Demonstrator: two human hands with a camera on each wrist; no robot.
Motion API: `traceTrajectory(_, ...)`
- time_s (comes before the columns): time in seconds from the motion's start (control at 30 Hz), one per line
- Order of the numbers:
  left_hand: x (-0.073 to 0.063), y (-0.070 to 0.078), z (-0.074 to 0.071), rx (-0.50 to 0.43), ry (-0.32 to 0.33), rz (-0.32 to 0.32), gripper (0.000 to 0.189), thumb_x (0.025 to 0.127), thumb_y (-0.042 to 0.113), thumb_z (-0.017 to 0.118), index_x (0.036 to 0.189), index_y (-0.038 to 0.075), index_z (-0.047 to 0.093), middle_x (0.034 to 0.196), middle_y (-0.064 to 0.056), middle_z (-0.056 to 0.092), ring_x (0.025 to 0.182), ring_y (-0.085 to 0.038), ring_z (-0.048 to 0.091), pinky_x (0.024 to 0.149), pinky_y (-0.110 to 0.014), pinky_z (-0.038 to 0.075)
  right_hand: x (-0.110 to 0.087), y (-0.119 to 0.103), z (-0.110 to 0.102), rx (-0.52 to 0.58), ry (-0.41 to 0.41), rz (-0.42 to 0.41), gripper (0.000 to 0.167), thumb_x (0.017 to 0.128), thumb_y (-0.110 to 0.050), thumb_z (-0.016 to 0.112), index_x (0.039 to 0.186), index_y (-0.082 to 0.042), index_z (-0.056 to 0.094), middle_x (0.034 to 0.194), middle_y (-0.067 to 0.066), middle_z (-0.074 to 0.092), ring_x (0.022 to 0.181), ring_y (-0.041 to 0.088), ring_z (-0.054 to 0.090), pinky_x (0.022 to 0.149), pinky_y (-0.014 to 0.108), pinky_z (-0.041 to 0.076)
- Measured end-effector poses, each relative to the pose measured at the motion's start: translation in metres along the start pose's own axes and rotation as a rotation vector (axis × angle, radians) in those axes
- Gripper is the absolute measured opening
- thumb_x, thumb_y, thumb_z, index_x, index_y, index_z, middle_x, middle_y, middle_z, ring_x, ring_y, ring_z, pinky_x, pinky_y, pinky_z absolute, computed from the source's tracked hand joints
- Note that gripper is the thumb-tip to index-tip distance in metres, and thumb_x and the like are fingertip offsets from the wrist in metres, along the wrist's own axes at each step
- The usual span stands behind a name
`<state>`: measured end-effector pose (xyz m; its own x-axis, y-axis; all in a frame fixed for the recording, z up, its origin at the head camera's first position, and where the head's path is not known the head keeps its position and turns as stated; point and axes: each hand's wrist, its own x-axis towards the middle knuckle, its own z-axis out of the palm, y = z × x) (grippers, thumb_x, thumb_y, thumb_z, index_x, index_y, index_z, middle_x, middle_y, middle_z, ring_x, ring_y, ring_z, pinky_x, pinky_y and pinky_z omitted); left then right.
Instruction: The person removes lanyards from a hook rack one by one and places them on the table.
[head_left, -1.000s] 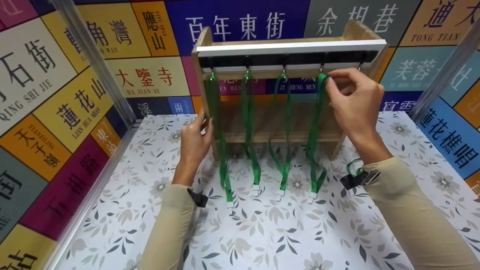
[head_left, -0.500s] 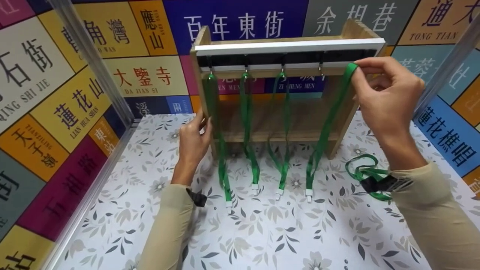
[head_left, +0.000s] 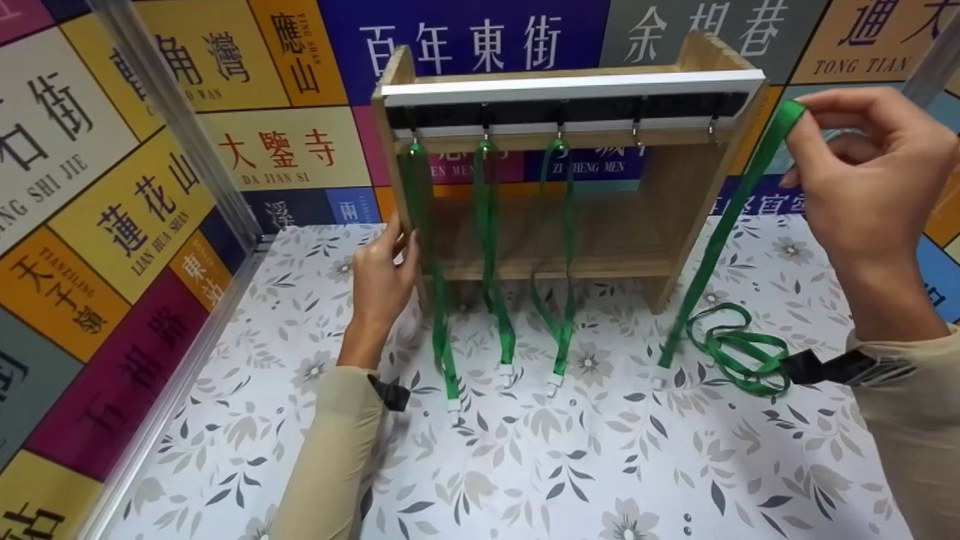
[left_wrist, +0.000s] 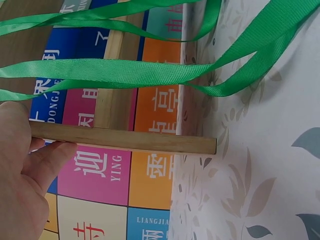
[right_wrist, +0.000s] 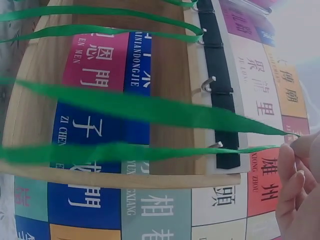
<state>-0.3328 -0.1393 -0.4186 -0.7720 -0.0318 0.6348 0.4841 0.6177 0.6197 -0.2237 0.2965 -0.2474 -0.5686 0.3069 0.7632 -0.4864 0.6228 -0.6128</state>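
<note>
My right hand (head_left: 874,172) pinches the top loop of a green lanyard (head_left: 724,232), off to the right of a wooden rack (head_left: 664,225). The lanyard slants down to a white clip (head_left: 660,376) low over the table. In the right wrist view the held lanyard's two strands (right_wrist: 150,112) stretch towards my fingertips. My left hand (head_left: 381,281) grips the rack's left side panel (left_wrist: 125,137), fingers and thumb on either side of the board. Three green lanyards (head_left: 486,217) hang from the left hooks. The two right hooks (head_left: 637,133) carry nothing.
A coiled green lanyard (head_left: 750,352) lies on the floral tabletop (head_left: 555,465), right of the rack and near my right sleeve. Walls with coloured Chinese sign panels (head_left: 480,37) stand behind and at both sides.
The right hand has drawn the lanyard off the fourth hook and carried it right, clear of the rack. The coiled lanyard has come into view. The left hand has stayed on the panel.
</note>
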Motion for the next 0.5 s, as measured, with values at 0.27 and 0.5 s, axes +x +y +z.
traceTrajectory(0.27, 0.001, -0.003, 0.001, -0.010, 0.008, 0.021, 0.043, 0.111, 0.021, 0.063, 0.153, 0.014, 0.060, 0.140, -0.011, 0.074, 0.127, -0.025, 0.074, 0.101, -0.041, 0.065, -0.006, 0.001, 0.003, 0.019, -0.076, -0.009, 0.023, 0.106, -0.019, 0.070, 0.124, -0.008, 0.078, 0.107, -0.024, 0.071, 0.068, -0.008, 0.063, 0.073, 0.004, 0.053)
traceTrajectory(0.5, 0.000, -0.002, -0.001, -0.010, 0.007, 0.014, 0.047, 0.111, 0.023, 0.064, 0.157, 0.018, 0.057, 0.142, -0.009, 0.074, 0.127, -0.025, 0.074, 0.101, -0.043, 0.064, -0.009, 0.008, 0.001, 0.029, -0.080, -0.007, 0.023, 0.106, -0.017, 0.071, 0.125, -0.007, 0.078, 0.108, -0.022, 0.071, 0.067, -0.008, 0.063, 0.073, 0.004, 0.053)
